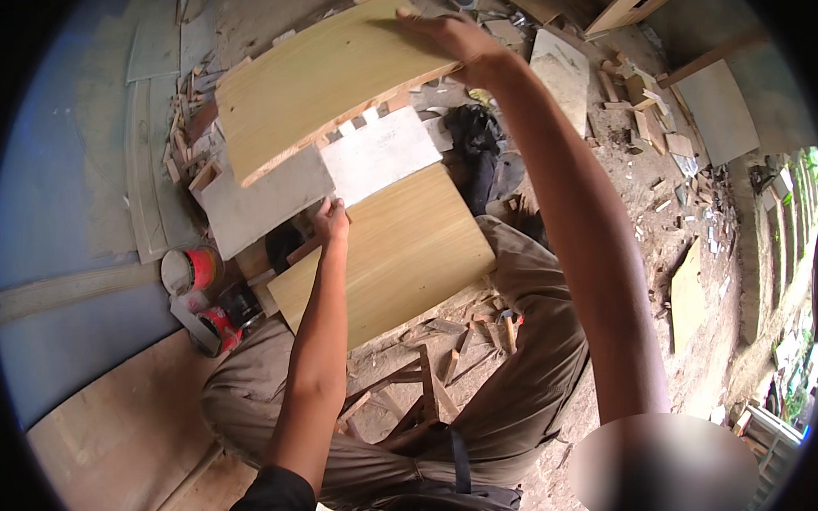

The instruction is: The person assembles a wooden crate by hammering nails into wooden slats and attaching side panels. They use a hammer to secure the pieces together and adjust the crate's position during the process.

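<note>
My right hand [457,45] grips the right end of a large pale wooden panel [316,77], thumb on its face, the other fingers partly hidden. The panel is tilted and raised above the other boards. My left hand [333,220] is closed at the lower right corner of a grey board [267,205], its fingertips partly hidden. Beside that corner lies a white board [381,151], partly under the raised panel. A second pale wooden panel [400,255] lies flat nearer me, between my knees, with my left forearm crossing above it.
Red-labelled cans [190,270] and a dark can [238,304] stand left of the near panel. A dark cloth or bag [479,136] lies to the right. Wood offcuts [644,101] litter the floor. A blue wall [78,190] rises at left. Wooden sticks [430,382] lie between my legs.
</note>
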The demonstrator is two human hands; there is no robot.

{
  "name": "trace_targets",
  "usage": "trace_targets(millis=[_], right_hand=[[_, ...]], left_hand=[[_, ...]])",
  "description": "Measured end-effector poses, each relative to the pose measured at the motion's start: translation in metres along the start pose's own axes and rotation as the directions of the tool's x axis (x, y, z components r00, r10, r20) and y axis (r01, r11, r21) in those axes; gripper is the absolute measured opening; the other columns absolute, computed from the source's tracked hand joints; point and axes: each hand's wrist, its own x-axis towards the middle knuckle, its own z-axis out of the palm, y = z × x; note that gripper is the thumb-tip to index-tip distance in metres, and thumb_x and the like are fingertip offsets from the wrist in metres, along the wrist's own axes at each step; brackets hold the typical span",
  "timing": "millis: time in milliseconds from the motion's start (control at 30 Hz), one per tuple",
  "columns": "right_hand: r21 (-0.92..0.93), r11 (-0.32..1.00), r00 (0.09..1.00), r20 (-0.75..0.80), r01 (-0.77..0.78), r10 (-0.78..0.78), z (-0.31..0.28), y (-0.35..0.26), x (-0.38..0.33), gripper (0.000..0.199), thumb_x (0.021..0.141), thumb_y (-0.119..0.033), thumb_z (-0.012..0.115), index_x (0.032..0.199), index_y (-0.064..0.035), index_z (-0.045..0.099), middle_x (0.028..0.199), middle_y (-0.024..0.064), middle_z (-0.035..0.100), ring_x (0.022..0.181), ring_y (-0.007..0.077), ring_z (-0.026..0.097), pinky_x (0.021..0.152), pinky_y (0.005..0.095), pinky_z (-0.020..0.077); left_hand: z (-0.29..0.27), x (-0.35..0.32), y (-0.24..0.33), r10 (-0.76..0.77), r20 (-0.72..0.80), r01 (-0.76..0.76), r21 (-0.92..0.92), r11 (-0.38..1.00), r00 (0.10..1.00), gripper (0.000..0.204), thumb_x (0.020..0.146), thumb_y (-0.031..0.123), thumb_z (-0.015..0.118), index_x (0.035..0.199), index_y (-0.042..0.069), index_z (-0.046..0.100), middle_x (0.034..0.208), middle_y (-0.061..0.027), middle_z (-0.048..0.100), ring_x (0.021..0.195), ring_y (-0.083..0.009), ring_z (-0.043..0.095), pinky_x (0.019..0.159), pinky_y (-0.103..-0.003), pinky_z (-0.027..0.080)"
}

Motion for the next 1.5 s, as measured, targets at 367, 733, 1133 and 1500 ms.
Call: trace_targets(millis=[367,733,1133,1500], right_hand=[[0.091,0.957,0.96,-0.027,-0.275,0.278,-0.014,-0.023,-0.038,0.036,0.096,-0.038,0.059,0.112,-0.0074,0.069,0.097,0.0029,0.071,0.077,0.0141,0.067,0.064,0.028,0.0526],[-0.146,0.962,0.92,-0.355,-0.23,0.166,0.023,-0.035,-0.127,0.072,0.086,-0.054,0.069,0.119,0.0092,0.06,0.1,0.0119,0.066,0.086,0.0178,0.065,0.072,0.0313,0.0539],[0.158,0.984,0.943,-0.331,0.086,-0.029,0.112,-0.026,-0.257,0.043,0.096,-0.038,0.063,0.114,0.0017,0.063,0.094,0.0038,0.066,0.083,0.0086,0.061,0.072,0.0253,0.0499],[0.277,0.955,0.881,-0.418,-0.108,0.221,0.172,-0.027,-0.314,0.04,0.094,-0.037,0.066,0.11,-0.0009,0.062,0.089,0.0035,0.063,0.078,0.0105,0.061,0.066,0.0265,0.0503]], left_hand=[[-0.004,-0.043,0.034,0.074,0.131,-0.078,0.025,0.997,0.989,0.046,0.089,0.015,0.066,0.131,-0.001,0.057,0.109,-0.0137,0.071,0.099,-0.021,0.067,0.088,-0.03,0.05],[-0.072,-0.141,-0.039,0.409,0.257,-0.439,0.069,0.896,0.876,0.055,0.092,0.021,0.06,0.14,0.0,0.044,0.142,-0.0288,0.045,0.137,-0.0387,0.039,0.114,-0.042,0.03],[-0.18,-0.196,-0.177,0.145,-0.507,-0.023,0.24,0.971,0.849,0.061,0.081,0.012,0.064,0.135,-0.004,0.042,0.134,-0.0322,0.048,0.127,-0.044,0.047,0.105,-0.046,0.04],[-0.173,-0.181,-0.184,-0.441,-0.1,0.359,-0.437,0.825,0.892,0.05,0.084,0.034,0.056,0.12,-0.001,0.061,0.119,-0.0219,0.064,0.113,-0.0331,0.059,0.095,-0.044,0.046]])
